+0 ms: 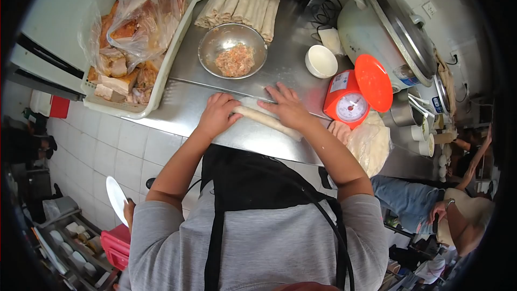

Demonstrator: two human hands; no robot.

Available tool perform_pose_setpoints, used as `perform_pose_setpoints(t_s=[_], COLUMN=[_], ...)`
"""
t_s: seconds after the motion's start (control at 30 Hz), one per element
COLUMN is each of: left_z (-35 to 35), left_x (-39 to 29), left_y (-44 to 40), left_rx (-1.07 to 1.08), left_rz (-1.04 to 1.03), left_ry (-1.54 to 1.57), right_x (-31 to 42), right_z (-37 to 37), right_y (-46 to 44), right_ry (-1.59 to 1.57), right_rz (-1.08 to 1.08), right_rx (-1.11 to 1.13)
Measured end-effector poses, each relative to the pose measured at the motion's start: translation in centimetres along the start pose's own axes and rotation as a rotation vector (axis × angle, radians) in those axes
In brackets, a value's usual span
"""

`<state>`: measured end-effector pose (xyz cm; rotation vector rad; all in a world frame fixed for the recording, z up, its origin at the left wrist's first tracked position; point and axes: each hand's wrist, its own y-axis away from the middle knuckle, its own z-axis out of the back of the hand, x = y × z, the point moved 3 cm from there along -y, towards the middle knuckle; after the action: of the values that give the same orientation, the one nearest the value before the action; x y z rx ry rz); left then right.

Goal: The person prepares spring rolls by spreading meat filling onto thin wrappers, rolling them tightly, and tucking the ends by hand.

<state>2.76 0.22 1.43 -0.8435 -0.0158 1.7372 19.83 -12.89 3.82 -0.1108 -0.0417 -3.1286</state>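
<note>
Roll (263, 119), one — laid slantwise on the tabletop (186, 109), far-left to near-right, its left end touched by the half-open left hand (216, 116), its far side by the splayed right hand (289, 110) — nothing gripped.

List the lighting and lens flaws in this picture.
Head view: strong fisheye distortion, black corners and bowed floor tiles; pale glare on the steel table; bright highlights on the plastic bag; the right edge dim and stretched; the left hand, right hand and dough roll fairly clear.
</note>
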Motion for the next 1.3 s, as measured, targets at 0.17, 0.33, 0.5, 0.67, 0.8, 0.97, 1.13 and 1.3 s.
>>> perform_pose_setpoints(t_s=[0.17, 0.33, 0.5, 0.67, 0.8, 0.97, 1.13, 1.3], left_z=[0.0, 0.1, 0.4, -0.5, 0.0, 0.4, 0.0, -0.7], left_x=[0.0, -0.1, -0.2, -0.7, -0.7, -1.2, -0.9, 0.4], left_y=[-0.1, -0.1, 0.0, -0.4, -0.5, -0.5, -0.4, 0.1], left_rx=[0.001, -0.009, 0.002, -0.006, 0.055, 0.061, 0.044, 0.001], left_rz=[-0.007, -0.01, -0.031, -0.02, -0.014, -0.015, -0.012, -0.059], left_ry=[0.002, 0.0, -0.006, 0.006, -0.008, -0.005, -0.002, -0.008], right_x=[-0.9, 0.0, -2.5, -10.7, -11.8, -10.6, -1.7, 2.8], right_z=[0.6, 0.6, 1.2, 5.5, 4.9, 4.6, 2.9, -2.0], right_y=[1.9, -0.2, -1.3, -0.1, 0.7, 0.6, -2.5, -4.5], right_ry=[0.087, 0.064, 0.108, 0.09, 0.149, 0.025, -0.347, -0.272], right_rz=[0.054, 0.083, -0.078, -0.702, -0.865, -0.747, -0.23, -0.018], right_rx=[0.037, 0.039, 0.026, -0.154, 0.147, -0.282, -0.181, 0.0])
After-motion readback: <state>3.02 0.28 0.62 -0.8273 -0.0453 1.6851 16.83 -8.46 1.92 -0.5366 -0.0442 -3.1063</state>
